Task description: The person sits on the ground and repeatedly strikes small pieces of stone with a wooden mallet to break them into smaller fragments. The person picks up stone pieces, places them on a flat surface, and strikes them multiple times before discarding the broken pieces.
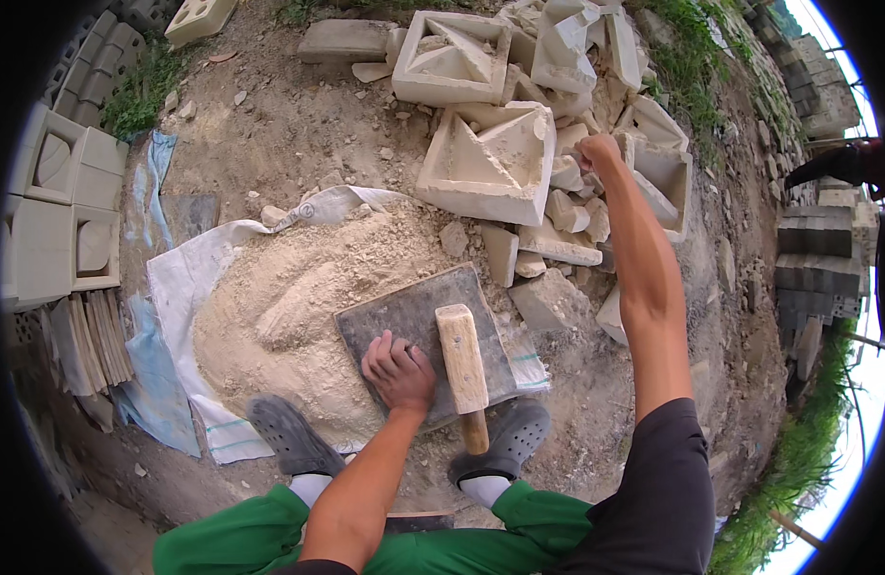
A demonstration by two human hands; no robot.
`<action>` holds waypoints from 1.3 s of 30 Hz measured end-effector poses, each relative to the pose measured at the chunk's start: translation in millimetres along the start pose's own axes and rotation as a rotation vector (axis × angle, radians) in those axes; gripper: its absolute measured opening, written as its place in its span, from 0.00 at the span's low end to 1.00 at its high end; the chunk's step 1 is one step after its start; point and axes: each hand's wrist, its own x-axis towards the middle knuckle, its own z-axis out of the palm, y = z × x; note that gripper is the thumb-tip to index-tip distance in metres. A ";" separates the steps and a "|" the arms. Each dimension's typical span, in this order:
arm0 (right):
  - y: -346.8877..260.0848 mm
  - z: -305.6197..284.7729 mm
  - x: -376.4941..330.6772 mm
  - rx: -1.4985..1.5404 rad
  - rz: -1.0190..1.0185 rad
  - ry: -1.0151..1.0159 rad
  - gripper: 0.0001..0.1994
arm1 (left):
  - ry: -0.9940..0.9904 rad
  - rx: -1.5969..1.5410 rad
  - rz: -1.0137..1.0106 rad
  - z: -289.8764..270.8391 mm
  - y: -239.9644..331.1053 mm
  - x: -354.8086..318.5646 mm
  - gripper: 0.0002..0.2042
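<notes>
My left hand (400,372) rests on a dark square slab (377,326), fingers bent and slightly apart. Just right of it, a wooden mallet (462,356) lies on the same slab, its handle pointing toward me. My right arm is stretched far forward to a heap of broken pale blocks. There my right hand (601,151) is closed among the chunks; what its fingers hold is hidden. Left of that hand sits a pale moulded block (490,158) with a diagonal rib. Smaller broken pieces (569,213) lie below the hand.
Pale crumbled powder (299,278) is heaped on a white woven sack (179,273) beside the slab. My grey clogs (294,436) stand at its near edge. Moulded blocks (97,163) are stacked at left, grey blocks (821,254) at right. A person's dark sleeve (836,165) shows at far right.
</notes>
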 end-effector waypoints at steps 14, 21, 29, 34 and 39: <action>-42.8 -54.2 -84.6 -0.307 -0.326 0.096 0.25 | -0.022 0.009 -0.044 1.1 -4.2 -3.1 0.15; -52.5 -41.8 -34.1 -0.626 -0.627 -0.117 0.22 | -0.019 0.052 -0.018 2.4 -6.6 -4.5 0.15; -70.9 -32.2 -38.8 -1.007 -0.649 -0.157 0.16 | 0.003 0.045 -0.020 2.7 -5.0 -2.9 0.15; -66.6 -36.7 -62.7 -0.909 -0.648 0.040 0.20 | 0.006 0.029 -0.032 1.1 -6.5 -4.8 0.15; -64.6 -40.8 -73.5 -0.907 -0.554 0.048 0.37 | 0.001 -0.025 -0.032 0.8 -5.5 -3.0 0.15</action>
